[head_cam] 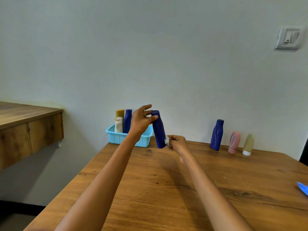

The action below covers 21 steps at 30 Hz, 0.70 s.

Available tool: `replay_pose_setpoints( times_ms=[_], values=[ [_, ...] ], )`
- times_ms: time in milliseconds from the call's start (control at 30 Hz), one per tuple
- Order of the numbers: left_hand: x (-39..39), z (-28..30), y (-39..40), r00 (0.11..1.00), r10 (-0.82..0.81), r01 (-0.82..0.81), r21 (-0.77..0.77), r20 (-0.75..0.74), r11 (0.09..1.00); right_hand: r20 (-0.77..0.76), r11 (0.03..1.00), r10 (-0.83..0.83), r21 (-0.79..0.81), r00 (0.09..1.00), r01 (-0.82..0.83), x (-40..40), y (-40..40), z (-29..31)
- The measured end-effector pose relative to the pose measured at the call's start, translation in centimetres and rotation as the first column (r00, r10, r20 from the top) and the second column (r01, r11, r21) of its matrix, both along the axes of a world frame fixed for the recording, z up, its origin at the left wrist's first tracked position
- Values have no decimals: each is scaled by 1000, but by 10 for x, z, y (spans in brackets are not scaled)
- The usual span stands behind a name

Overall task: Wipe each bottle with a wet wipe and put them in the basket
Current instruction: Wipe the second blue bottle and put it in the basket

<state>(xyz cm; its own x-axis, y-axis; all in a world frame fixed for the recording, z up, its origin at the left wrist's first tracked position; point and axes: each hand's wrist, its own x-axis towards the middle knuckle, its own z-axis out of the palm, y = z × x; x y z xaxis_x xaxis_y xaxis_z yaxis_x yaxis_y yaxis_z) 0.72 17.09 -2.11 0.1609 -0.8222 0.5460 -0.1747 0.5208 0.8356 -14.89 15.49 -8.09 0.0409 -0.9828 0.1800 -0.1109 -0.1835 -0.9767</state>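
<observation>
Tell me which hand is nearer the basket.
Left. The left hand is in front of the basket, overlapping its right part in view, gripping the held bottle near its cap. The right hand is further right, at the bottle's base with the wipe.

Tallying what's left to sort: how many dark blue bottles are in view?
3: one in the basket, one held by the left hand, one standing on the table by the wall. Others could be hidden.

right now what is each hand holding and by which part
The left hand grips the blue bottle near its cap end, tilted above the table. The right hand pinches a white wet wipe against the bottle's lower part.
</observation>
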Motion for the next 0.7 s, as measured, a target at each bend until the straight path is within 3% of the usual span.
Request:
replay_pose_setpoints(
  times_ms=[167,400,533,700],
  values=[
    [1,-2,-3,994,89,-89,-1,-58,996,23,986,-41,164,999,37,-3,-3,-8],
    [-18,-9,-5,974,222,-221,-31,46,975,331,947,-80,321,940,-32,-1,-4,-12],
    [-19,-11,-5,945,316,-311,-64,87,948,186,940,-71,341,980,4,-2,-5,-13],
    [-18,-19,-6,927,356,-357,-8,120,934,127,947,-238,248,963,202,-8,-11,-18]
  ],
)
